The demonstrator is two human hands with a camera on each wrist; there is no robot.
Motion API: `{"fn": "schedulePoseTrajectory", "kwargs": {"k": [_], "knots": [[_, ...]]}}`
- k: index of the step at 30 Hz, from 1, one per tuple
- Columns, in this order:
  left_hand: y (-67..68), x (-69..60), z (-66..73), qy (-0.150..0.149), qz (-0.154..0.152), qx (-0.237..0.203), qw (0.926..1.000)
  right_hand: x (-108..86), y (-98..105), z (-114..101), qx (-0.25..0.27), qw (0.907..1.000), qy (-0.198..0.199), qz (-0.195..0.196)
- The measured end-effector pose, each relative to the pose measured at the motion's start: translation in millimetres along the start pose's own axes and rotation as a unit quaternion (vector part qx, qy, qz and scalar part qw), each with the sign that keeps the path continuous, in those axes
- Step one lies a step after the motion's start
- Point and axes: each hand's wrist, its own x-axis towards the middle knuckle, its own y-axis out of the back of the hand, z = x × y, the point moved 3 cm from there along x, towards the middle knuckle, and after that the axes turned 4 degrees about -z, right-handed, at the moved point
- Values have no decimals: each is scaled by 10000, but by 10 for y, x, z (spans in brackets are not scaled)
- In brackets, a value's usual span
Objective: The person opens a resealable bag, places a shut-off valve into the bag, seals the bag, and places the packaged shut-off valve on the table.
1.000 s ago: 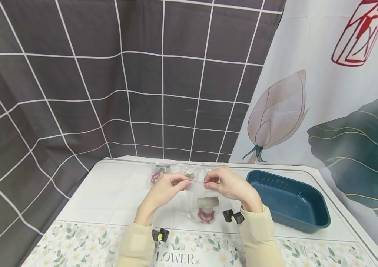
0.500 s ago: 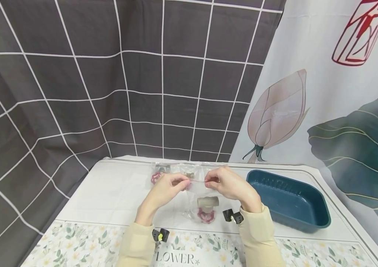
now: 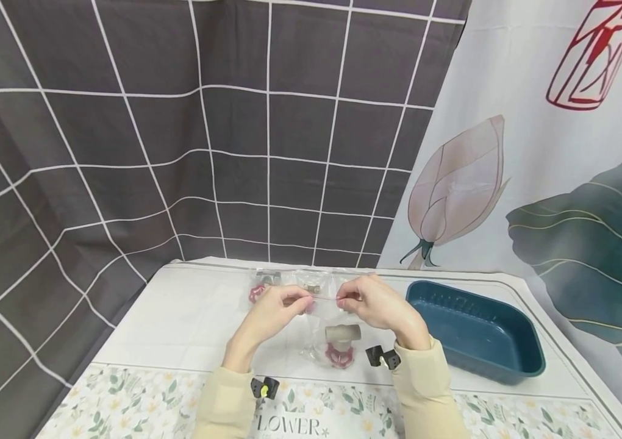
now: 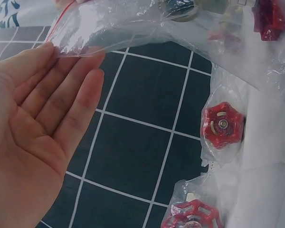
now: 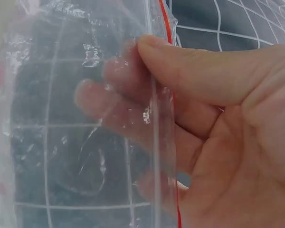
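A clear zip bag (image 5: 33, 99) with a red line along its mouth is held up between the two hands. My left hand (image 3: 268, 314) pinches one end of the mouth between thumb and fingers. At the other end, my right hand (image 3: 385, 308) pinches the edge, its thumb (image 5: 194, 71) in front and fingers showing through the plastic. Low in the bag lies a valve with a grey-beige pipe body (image 3: 342, 333) and a red handwheel (image 3: 339, 355). Whether the zip is sealed along its full length I cannot tell.
Behind the hands lie more bagged valves with red handwheels (image 4: 223, 125), one at the back left (image 3: 258, 291). A dark blue plastic basin (image 3: 527, 360) stands to the right. A floral cloth (image 3: 141, 399) covers the front of the white table (image 3: 168, 323); grey gridded curtain hangs behind.
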Motion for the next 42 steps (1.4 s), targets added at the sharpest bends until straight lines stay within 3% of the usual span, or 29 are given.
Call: {"fn": "schedulePoseTrajectory", "kwargs": {"k": [8,12,21,31,42], "knots": [[9,4,10,60,7,-62,10000,-13,20,46,-209,9995,-250,-40],[11,-2,10,94,16,-42,9999,-11,12,62,-246,9995,-194,22],[-3,-5,-32,113,5,-112,9999,-26,-14,74,183,9997,-122,-55],[-6,-8,-24,117,0,-145,9998,-33,13,55,-140,9996,-236,-44],[-7,-13,-7,102,22,-118,9999,-28,-5,68,135,9996,-251,-80]]}}
